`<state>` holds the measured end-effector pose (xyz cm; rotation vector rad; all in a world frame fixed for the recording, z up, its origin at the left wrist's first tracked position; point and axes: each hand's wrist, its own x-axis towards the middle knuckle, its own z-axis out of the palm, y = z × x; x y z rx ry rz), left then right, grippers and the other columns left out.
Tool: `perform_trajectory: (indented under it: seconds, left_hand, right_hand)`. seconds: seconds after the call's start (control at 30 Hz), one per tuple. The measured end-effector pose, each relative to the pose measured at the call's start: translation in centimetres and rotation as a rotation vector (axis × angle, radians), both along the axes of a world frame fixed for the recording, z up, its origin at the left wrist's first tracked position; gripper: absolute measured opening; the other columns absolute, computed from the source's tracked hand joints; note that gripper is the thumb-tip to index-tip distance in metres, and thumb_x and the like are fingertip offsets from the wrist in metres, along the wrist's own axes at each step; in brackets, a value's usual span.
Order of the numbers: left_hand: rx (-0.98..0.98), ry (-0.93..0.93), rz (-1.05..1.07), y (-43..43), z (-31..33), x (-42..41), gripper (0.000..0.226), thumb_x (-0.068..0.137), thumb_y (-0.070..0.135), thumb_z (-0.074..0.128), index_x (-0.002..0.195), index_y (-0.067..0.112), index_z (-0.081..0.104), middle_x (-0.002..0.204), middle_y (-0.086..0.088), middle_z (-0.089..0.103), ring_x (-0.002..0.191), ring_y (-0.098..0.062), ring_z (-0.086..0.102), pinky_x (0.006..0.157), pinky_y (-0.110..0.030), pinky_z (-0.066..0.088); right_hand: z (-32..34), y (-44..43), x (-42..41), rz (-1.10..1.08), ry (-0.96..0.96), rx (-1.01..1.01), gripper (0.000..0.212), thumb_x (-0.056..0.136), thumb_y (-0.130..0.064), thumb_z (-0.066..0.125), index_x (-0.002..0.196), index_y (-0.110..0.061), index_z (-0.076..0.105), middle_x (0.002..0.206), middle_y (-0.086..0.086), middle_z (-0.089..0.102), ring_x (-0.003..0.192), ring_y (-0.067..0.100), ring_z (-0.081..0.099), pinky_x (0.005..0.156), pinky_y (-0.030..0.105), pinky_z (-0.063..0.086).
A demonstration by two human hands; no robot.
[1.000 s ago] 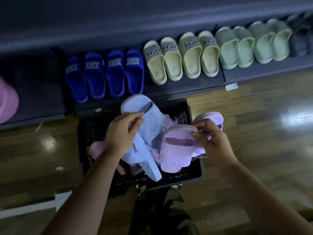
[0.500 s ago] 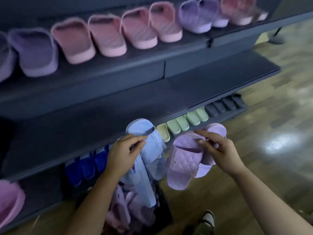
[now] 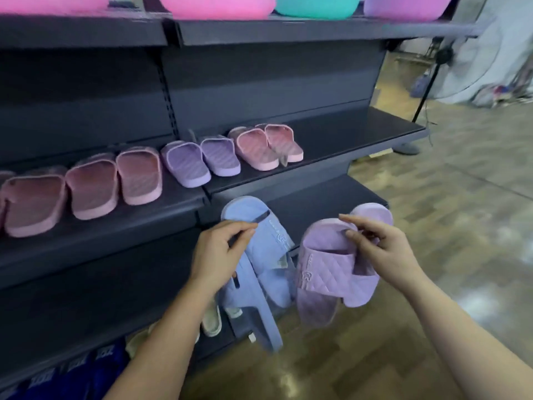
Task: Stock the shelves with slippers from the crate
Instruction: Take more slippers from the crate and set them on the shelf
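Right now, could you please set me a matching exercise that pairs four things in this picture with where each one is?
Things:
1 light blue slippers
2 quilted lilac slippers
3 pink slippers
4 teal tub

Places:
A top shelf
B left hand
C second shelf down
D right hand

Pairs: 1-B; 2-D; 3-C; 4-A.

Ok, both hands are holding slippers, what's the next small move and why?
Probably lift the right hand and set its lilac quilted slippers on the bare stretch of the middle shelf, just right of the last pink pair. That shelf's row also holds a purple pair, its right end is free, and the left hand grips the blue slippers.
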<state>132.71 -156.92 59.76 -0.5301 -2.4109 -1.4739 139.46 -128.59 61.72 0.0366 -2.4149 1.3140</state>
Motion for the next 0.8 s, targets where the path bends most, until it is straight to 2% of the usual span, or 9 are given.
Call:
perform_trajectory:
  seconds: [0.07,0.13,0.2,0.27,0.33,0.53,0.63,0.7,0.8]
  left_hand:
    - [0.013,0.004,-0.008,3.2,1.4,-1.7,0.013,0.088,0.022,0.064,0.095,0.029,0.074,0.094,0.009,0.071,0.078,-0.010,0.067,0.059,-0.027,0.052]
    - [0.021,0.012,-0.017,6.0,2.7,-4.2,0.012,0.088,0.021,0.066,0.095,0.025,0.074,0.095,0.012,0.072,0.083,-0.004,0.066,0.067,-0.021,0.053]
    - [0.023,0.020,-0.029,8.7,4.0,-6.9,0.012,0.087,0.020,0.067,0.095,0.021,0.075,0.095,0.013,0.072,0.088,0.004,0.064,0.076,-0.011,0.049]
    - [0.024,0.033,-0.035,11.1,5.3,-10.0,0.012,0.087,0.020,0.067,0.095,0.020,0.075,0.095,0.014,0.072,0.090,0.006,0.064,0.079,-0.009,0.047]
    - [0.023,0.039,-0.050,13.5,6.3,-13.3,0.013,0.087,0.020,0.066,0.096,0.019,0.075,0.094,0.016,0.071,0.091,0.005,0.063,0.079,-0.010,0.048]
    - [-0.004,0.082,-0.061,20.2,10.1,-23.8,0.012,0.088,0.025,0.064,0.087,0.018,0.074,0.081,0.008,0.072,0.082,-0.016,0.066,0.070,-0.031,0.052]
    - [0.037,0.024,-0.096,23.5,11.9,-28.7,0.012,0.089,0.024,0.063,0.090,0.018,0.073,0.089,0.012,0.071,0.084,-0.010,0.065,0.066,-0.018,0.050]
    - [0.049,-0.012,-0.110,25.8,12.8,-31.6,0.013,0.090,0.019,0.063,0.093,0.012,0.073,0.096,0.004,0.071,0.085,-0.006,0.061,0.066,-0.012,0.046]
    - [-0.001,-0.012,-0.116,29.2,13.5,-35.5,0.014,0.089,0.012,0.063,0.096,0.004,0.072,0.100,-0.006,0.071,0.085,-0.009,0.060,0.073,-0.019,0.047]
  right_hand:
    - [1.2,3.4,-1.9,0.015,0.016,-0.004,0.030,0.089,-0.009,0.063,0.109,-0.030,0.068,0.069,-0.025,0.063,0.063,0.000,0.051,0.069,0.006,0.040]
    - [2.0,6.5,-4.2,0.026,0.026,-0.017,0.029,0.089,-0.008,0.063,0.110,-0.026,0.068,0.063,-0.024,0.060,0.061,0.000,0.049,0.067,0.006,0.039]
    - [2.8,9.5,-6.9,0.017,0.045,-0.025,0.029,0.089,-0.009,0.064,0.110,-0.028,0.069,0.066,-0.021,0.062,0.063,-0.001,0.049,0.070,0.008,0.040]
    - [3.7,12.2,-10.0,0.010,0.069,-0.011,0.028,0.089,-0.012,0.064,0.109,-0.031,0.069,0.075,-0.015,0.065,0.069,0.004,0.051,0.074,0.015,0.043]
    - [4.5,14.7,-13.0,0.006,0.093,0.020,0.029,0.089,-0.011,0.064,0.106,-0.033,0.069,0.081,-0.008,0.067,0.071,0.007,0.052,0.076,0.020,0.045]
    - [8.1,21.5,-22.5,-0.024,0.074,0.083,0.033,0.091,-0.010,0.060,0.100,-0.041,0.065,0.087,-0.031,0.066,0.079,0.002,0.056,0.077,0.009,0.043]
    - [9.6,24.8,-27.6,-0.046,0.058,0.059,0.033,0.090,-0.007,0.059,0.097,-0.040,0.065,0.085,-0.024,0.067,0.078,-0.002,0.055,0.077,0.004,0.042]
    - [10.2,27.0,-30.8,-0.059,0.055,0.057,0.029,0.091,-0.007,0.059,0.100,-0.033,0.066,0.093,-0.012,0.065,0.083,0.000,0.056,0.080,0.008,0.042]
    - [11.0,30.4,-35.8,-0.010,0.046,0.173,0.021,0.092,-0.010,0.057,0.109,-0.018,0.067,0.103,-0.001,0.065,0.097,0.015,0.059,0.090,0.027,0.042]
